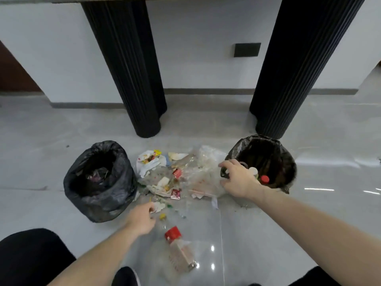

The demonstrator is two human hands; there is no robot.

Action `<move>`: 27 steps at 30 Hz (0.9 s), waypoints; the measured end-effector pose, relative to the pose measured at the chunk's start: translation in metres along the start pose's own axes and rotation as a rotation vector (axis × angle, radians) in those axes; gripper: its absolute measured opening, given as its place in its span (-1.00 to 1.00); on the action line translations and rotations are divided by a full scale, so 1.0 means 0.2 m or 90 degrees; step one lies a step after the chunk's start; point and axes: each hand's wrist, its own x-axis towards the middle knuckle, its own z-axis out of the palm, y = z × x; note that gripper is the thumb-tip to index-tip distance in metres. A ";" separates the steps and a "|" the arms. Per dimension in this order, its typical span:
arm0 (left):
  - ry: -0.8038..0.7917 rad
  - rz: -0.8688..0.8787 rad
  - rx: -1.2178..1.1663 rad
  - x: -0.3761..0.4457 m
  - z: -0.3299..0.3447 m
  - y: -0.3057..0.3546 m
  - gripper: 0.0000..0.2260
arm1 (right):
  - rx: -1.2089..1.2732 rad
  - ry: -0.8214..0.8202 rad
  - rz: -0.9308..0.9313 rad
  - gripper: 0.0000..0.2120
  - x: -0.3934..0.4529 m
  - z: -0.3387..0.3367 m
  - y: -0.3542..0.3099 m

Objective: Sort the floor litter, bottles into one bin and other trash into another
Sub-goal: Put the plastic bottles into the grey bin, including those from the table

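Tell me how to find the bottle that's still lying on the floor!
Start at the two black-bagged bins, left bin and right bin, with the litter pile between them. Come toward the person, past the left hand. The clear bottle lies alone there on its side, with a red label near one end.

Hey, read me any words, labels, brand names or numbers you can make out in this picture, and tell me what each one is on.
No text is legible anywhere.
Clear plastic bottle with red label on the floor: print too blurred to read.
Small red sachets in the litter pile: markings too small.
White wrapper with yellow and red print: graphics only, unreadable.
Dark rectangular wall plate: blank.
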 end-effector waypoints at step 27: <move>-0.345 -0.171 -0.337 0.29 0.62 0.18 -0.27 | -0.197 -0.410 -0.014 -0.44 0.10 0.49 -0.02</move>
